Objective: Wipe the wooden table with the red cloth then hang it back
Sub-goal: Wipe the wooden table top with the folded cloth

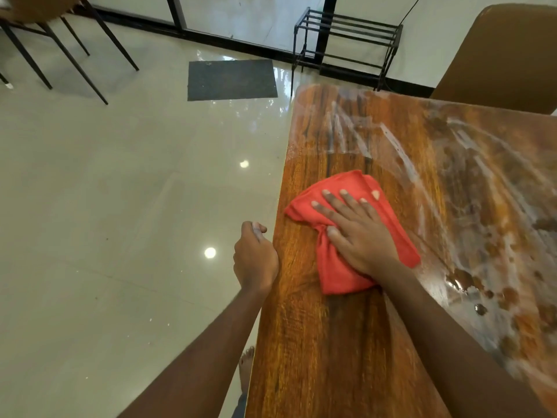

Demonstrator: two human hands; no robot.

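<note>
On wooden table (346, 342), right hand (358, 236) flat, fingers (346, 203) splayed on red cloth (337, 273); left hand (254, 257) fisted.

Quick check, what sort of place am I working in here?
Probably a café or canteen dining area: a wooden table beside a glossy tiled floor, more metal-legged chairs, and a doormat at glass doors.

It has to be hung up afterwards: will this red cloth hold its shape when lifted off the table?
Probably not. The red cloth bunches into soft folds under the flat right hand, so it looks limp and would likely drape. It seems thin and light. On the glossy, streaked wooden table it probably slides easily.
</note>
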